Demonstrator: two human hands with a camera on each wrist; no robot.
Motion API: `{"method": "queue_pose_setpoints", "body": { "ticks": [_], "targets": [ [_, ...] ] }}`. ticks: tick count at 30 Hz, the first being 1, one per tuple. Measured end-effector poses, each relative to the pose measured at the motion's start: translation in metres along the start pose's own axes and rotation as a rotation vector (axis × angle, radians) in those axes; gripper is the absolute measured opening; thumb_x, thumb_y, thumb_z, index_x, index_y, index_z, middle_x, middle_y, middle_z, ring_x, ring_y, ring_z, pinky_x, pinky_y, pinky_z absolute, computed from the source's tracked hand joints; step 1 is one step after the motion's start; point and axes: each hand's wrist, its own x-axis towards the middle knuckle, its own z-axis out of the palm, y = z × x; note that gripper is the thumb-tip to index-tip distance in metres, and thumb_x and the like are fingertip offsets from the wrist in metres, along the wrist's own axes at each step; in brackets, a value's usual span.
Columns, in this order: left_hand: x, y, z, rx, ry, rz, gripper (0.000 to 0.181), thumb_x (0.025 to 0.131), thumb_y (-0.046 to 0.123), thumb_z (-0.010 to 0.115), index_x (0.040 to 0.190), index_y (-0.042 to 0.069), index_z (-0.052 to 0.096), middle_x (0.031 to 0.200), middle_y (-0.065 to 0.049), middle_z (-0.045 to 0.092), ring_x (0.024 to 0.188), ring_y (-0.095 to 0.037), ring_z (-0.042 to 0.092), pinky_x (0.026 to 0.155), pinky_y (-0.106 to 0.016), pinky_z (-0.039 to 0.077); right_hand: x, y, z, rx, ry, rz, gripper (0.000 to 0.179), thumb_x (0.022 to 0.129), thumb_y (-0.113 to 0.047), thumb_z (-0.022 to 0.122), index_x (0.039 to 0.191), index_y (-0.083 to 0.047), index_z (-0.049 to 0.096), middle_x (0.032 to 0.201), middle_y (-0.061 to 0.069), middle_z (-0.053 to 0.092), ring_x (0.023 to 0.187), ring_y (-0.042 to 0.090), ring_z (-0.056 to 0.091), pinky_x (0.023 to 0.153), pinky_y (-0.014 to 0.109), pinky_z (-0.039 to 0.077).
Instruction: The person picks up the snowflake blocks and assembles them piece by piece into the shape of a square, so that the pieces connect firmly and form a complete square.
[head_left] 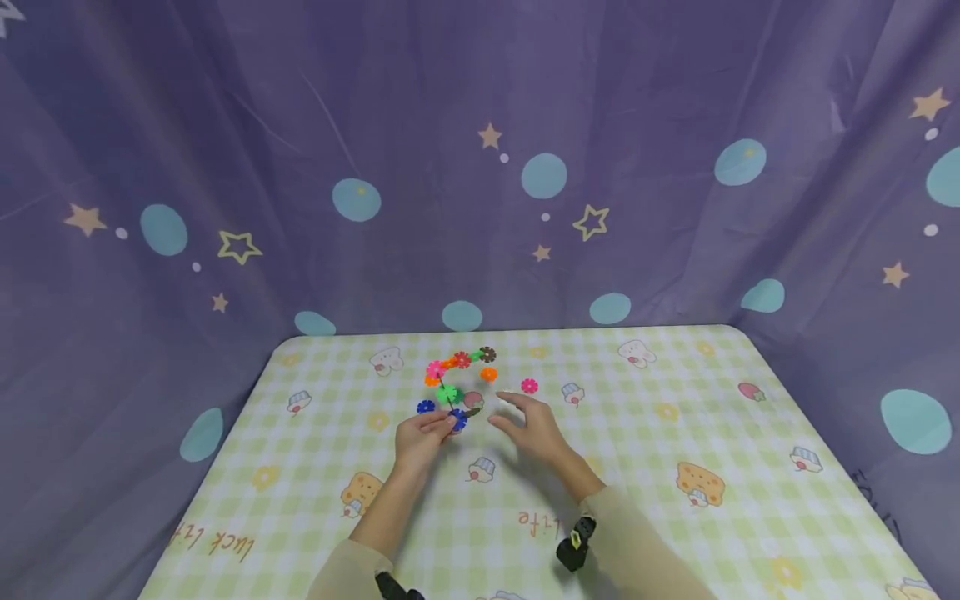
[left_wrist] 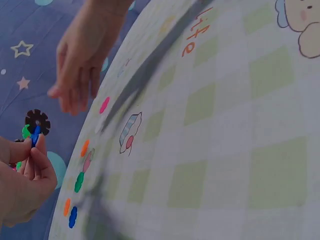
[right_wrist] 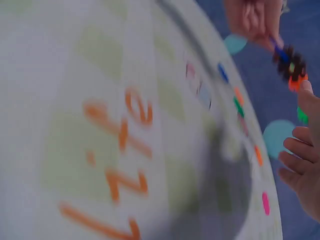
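Observation:
My left hand [head_left: 420, 442] pinches a blue notched plastic disc [head_left: 459, 420] between thumb and fingers. Joined to that disc is a curving chain of similar discs, held above the table: dark brown ones, a bright green one, a pink disc [head_left: 436, 369], a red disc [head_left: 461, 360], and a brown disc [head_left: 487, 354] at the far end. In the left wrist view a dark brown disc [left_wrist: 37, 121] stands just beyond the pinched blue one. My right hand [head_left: 536, 429] hovers to the right of the chain, thumb and fingers spread apart, nothing between them.
Loose discs lie on the checked tablecloth [head_left: 637, 550] behind the hands: a blue disc [head_left: 426, 407], a green disc [left_wrist: 79, 182], an orange disc [head_left: 489, 375], another orange disc [left_wrist: 66, 207] and a pink disc [head_left: 529, 386]. A purple curtain [head_left: 450, 100] hangs behind the table.

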Motion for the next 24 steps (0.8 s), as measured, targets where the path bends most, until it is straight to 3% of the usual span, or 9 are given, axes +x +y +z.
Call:
{"method": "queue_pose_setpoints", "body": {
  "ticks": [5,8,15,21,24],
  "targets": [
    [0.000,0.001,-0.005,-0.001,0.009,-0.023,0.028,0.086,0.003,0.068,0.111,-0.011,0.063,0.087,-0.008,0.073,0.068,-0.005,0.066,0.073,-0.025,0.060,0.002,0.013,-0.001,-0.260,-0.209,0.009,0.065,0.091,-0.039,0.063,0.141,0.000,0.045,0.145,0.020,0.047,0.136,0.036,0.044,0.116,0.048,0.034],
    [0.001,-0.002,-0.005,0.006,-0.001,-0.032,0.028,0.086,0.002,0.068,0.111,-0.010,0.063,0.084,-0.004,0.073,0.067,-0.004,0.065,0.072,-0.024,0.059,0.000,0.017,0.002,-0.354,-0.263,-0.031,0.063,0.091,-0.039,0.063,0.138,0.000,0.047,0.143,0.021,0.049,0.135,0.037,0.046,0.116,0.048,0.034],
    [0.002,-0.007,-0.007,0.001,-0.027,-0.058,0.027,0.086,0.003,0.068,0.110,-0.010,0.064,0.082,-0.002,0.073,0.067,-0.005,0.066,0.068,-0.022,0.058,-0.021,0.011,-0.002,-0.422,-0.247,-0.161,0.048,0.086,-0.035,0.069,0.120,-0.002,0.063,0.121,0.014,0.067,0.116,0.029,0.062,0.108,0.044,0.044],
    [0.002,-0.008,-0.006,0.019,-0.038,-0.058,0.030,0.086,0.004,0.069,0.111,-0.011,0.063,0.085,-0.006,0.074,0.065,-0.003,0.063,0.064,-0.019,0.056,-0.047,-0.001,-0.014,-0.370,-0.239,-0.247,0.027,0.081,-0.029,0.076,0.097,-0.008,0.074,0.094,0.004,0.076,0.090,0.019,0.071,0.087,0.032,0.056],
    [0.001,-0.011,-0.004,0.020,-0.045,-0.066,0.030,0.087,0.005,0.068,0.112,-0.011,0.063,0.088,-0.009,0.074,0.066,-0.004,0.064,0.066,-0.020,0.057,-0.052,-0.002,-0.018,-0.346,-0.240,-0.238,0.017,0.081,-0.024,0.076,0.090,-0.010,0.075,0.087,0.001,0.076,0.084,0.015,0.071,0.081,0.027,0.057]
  ]
}}
